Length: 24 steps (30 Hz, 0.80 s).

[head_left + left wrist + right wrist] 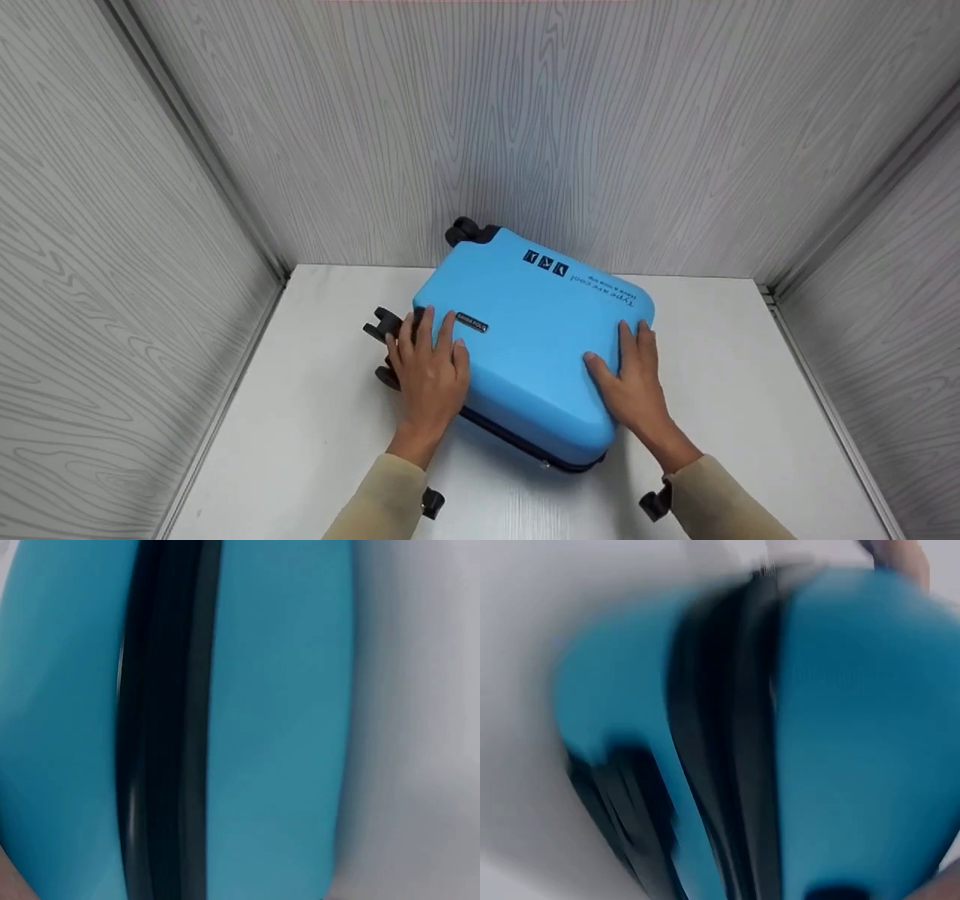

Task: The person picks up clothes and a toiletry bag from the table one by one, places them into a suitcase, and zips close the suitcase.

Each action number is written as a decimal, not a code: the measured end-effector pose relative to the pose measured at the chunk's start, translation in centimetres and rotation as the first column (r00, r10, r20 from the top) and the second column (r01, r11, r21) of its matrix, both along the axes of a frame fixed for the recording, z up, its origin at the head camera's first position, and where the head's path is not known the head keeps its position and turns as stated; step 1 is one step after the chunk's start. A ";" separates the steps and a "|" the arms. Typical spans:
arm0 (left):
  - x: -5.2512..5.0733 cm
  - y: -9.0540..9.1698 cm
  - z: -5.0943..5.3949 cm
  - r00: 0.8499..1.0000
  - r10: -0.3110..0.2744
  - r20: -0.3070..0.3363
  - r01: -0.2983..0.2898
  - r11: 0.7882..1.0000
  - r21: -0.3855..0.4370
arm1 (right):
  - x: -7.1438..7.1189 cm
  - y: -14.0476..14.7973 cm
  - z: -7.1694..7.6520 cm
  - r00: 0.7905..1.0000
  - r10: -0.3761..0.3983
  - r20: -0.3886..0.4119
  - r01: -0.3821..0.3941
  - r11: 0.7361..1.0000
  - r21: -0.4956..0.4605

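Note:
A light blue hard-shell suitcase (532, 337) lies on its side, set at a slant, its printed face up. Black wheels (465, 229) stick out at its left end. My left hand (431, 375) rests with extended fingers on the shell near the wheel end. At the opposite end my right hand (636, 386) touches the shell, fingers straight and thumb spread over the top face. The left wrist view shows the black zip seam (169, 720) close up. A black fitting (634, 802) appears in the blurred right wrist view. The suitcase's underside is hidden.
The suitcase lies on a white tabletop (300, 442). Grey wood-grain panels stand behind it (525, 127) and on the left (112, 262) and right (885, 285). The suitcase's far side is near the back panel.

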State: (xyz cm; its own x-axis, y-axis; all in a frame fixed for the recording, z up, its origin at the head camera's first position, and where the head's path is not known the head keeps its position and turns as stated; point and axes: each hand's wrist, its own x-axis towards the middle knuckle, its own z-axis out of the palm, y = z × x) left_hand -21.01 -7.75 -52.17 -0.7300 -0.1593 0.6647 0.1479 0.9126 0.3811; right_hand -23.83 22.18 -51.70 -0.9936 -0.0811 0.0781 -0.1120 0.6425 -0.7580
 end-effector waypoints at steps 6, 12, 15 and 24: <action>2.3 2.2 -1.2 0.999 0.040 -0.024 -0.041 0.999 -0.006 | -5.1 1.6 1.0 0.999 0.041 -0.003 -0.041 0.995 0.093; 3.7 4.3 -2.0 1.000 0.010 0.006 -0.010 1.000 0.022 | -8.4 3.1 1.5 0.997 0.074 0.024 -0.076 0.994 0.083; 4.0 4.8 -2.1 1.000 -0.003 0.025 0.002 0.999 0.033 | -8.9 3.5 1.3 0.997 0.071 0.028 -0.072 0.996 0.054; 2.7 3.4 -2.2 0.999 -0.007 -0.036 0.008 0.999 0.037 | -7.8 3.1 1.6 1.000 0.019 -0.019 -0.016 0.990 0.143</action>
State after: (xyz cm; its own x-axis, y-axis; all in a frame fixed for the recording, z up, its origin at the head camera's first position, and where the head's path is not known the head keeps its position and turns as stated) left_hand -18.35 -4.40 -54.34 -0.7072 -0.1791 0.6839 0.1690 0.8965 0.4095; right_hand -31.63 25.31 -50.14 -0.9903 -0.1099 0.0846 -0.1384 0.7420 -0.6560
